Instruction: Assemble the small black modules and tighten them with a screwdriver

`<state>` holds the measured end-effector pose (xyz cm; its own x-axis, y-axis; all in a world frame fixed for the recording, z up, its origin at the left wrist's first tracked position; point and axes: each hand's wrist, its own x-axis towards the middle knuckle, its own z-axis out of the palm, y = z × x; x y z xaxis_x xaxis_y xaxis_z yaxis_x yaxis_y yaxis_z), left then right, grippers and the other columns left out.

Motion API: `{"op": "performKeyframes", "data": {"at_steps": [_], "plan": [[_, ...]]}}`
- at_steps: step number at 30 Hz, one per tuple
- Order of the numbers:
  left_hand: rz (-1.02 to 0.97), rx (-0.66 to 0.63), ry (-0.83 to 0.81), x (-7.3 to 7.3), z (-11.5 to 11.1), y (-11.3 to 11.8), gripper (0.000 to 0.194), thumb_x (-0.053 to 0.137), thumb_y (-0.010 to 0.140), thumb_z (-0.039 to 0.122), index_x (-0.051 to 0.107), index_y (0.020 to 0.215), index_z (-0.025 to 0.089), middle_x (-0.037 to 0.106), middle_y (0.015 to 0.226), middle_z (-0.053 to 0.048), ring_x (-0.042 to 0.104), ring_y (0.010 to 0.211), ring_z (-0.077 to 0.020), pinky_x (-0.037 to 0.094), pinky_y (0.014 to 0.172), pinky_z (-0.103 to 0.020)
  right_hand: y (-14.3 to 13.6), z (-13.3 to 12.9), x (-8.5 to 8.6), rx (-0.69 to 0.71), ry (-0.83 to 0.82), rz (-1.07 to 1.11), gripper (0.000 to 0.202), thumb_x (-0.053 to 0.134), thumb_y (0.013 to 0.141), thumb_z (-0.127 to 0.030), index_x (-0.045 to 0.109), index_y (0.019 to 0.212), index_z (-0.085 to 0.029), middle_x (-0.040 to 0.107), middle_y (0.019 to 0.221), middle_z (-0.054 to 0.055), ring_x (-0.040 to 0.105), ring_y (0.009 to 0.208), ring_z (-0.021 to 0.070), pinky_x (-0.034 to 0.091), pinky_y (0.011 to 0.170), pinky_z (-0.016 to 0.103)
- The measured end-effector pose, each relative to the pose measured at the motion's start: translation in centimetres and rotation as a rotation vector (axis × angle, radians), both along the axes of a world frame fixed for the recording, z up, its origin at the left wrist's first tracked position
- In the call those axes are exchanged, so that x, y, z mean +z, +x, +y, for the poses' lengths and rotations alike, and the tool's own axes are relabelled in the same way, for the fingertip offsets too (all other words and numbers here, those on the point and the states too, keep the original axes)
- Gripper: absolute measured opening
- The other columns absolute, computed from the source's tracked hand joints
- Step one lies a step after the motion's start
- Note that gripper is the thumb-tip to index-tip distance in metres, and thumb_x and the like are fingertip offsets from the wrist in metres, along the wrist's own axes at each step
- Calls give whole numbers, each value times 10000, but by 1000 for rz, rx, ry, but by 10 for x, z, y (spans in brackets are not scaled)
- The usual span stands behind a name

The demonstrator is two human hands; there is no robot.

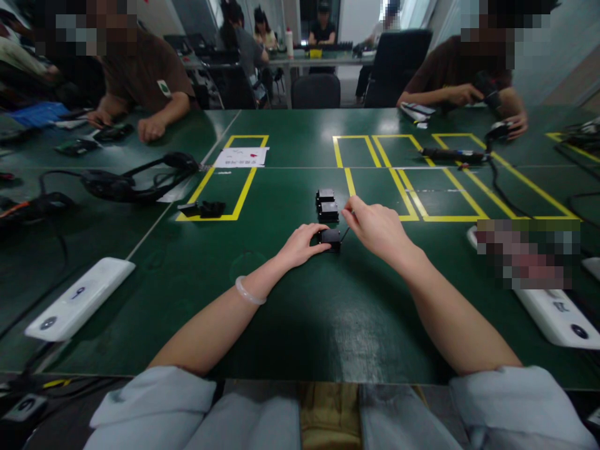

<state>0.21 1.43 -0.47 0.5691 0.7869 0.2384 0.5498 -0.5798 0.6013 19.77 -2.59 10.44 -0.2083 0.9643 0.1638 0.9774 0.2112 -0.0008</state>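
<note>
My left hand [304,244] grips a small black block [330,237] from its left side, thumb at the near edge and fingers at the far edge, on the green table. In my right hand [370,226], pinched between closed fingers, is a thin dark rod-like tool [345,234] slanting down to the block's right side. Just beyond, two more black blocks stand close together, the nearer one [328,210] in front of the farther one [325,195]. What the tool's tip touches is too small to tell.
The green table [300,325] bears yellow tape outlines. White devices [80,300] lie left and right. A black headset [135,178] and a small black part [210,209] are at left, a black cylindrical tool [452,154] at right. People sit across the table.
</note>
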Motion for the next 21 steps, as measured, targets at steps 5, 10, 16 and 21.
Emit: {"op": "performKeyframes", "data": {"at_steps": [5,10,16,21], "plan": [[4,-6,-12,2,0,0,396,616,866,428,558,1202,226,608,1208,-46,536,1083,-246,415,939,-378,-1,-1,1,0,-14,-6,334,244,967,-317,510,1124,-192,703,835,80,623,684,201,254,566,274],[11,-2,-16,2,-1,0,407,610,867,437,553,1212,229,606,1210,-44,537,1073,-246,418,943,-381,-1,-2,2,14,-6,-1,326,245,972,-343,509,1102,-203,699,825,72,635,707,214,233,550,274],[15,7,-26,5,-3,1,397,610,869,431,555,1207,231,604,1219,-41,536,1088,-243,416,948,-374,0,-1,1,1,2,-23,329,242,976,-342,521,1085,-206,707,837,76,642,711,217,228,550,276],[18,4,-19,5,-2,2,391,619,869,417,557,1202,221,611,1201,-37,538,1073,-237,416,945,-369,-1,-2,1,8,-4,-1,325,250,972,-322,504,1136,-204,708,845,70,637,709,206,238,559,271]]}}
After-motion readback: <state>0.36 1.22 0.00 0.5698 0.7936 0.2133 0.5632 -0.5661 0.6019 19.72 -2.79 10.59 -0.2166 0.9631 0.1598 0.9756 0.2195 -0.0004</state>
